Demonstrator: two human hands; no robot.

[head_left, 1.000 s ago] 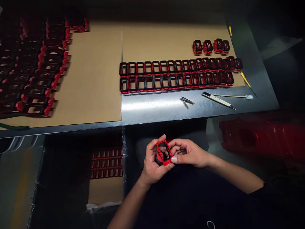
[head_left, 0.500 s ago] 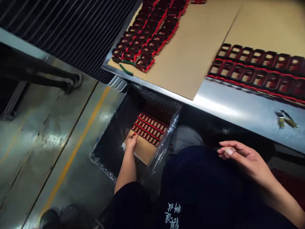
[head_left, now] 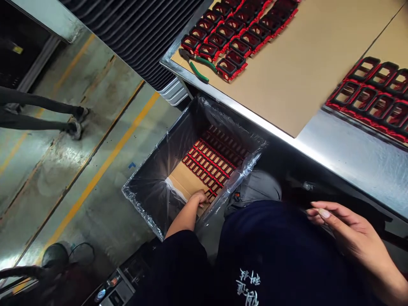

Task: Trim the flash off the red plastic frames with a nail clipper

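My left hand [head_left: 199, 198] reaches down into a bin lined with clear plastic [head_left: 143, 178]. Its fingers are closed at the near end of the front row, on a small red-and-black rectangular frame [head_left: 210, 196] that they partly cover. Rows of matching frames [head_left: 208, 163] lie on a cardboard sheet [head_left: 183, 180] inside the bin. My right hand [head_left: 349, 227] hovers before my body at the table's front side, fingers loosely bent and thumb near the fingertips. Nothing shows in it.
Above the bin, the metal-edged table [head_left: 350, 148] bears cardboard [head_left: 287, 85] and more red-and-black frames at left [head_left: 236, 42] and right [head_left: 379, 93]. Green-handled pliers [head_left: 199, 66] lie at its left corner. Black ribbed panels [head_left: 127, 34] stand beyond. A person's legs [head_left: 41, 110] are at left.
My left hand has moved from the left end of the front row to its near right end. The view has shifted, bringing the pliers into clearer sight. My right hand keeps its pose.
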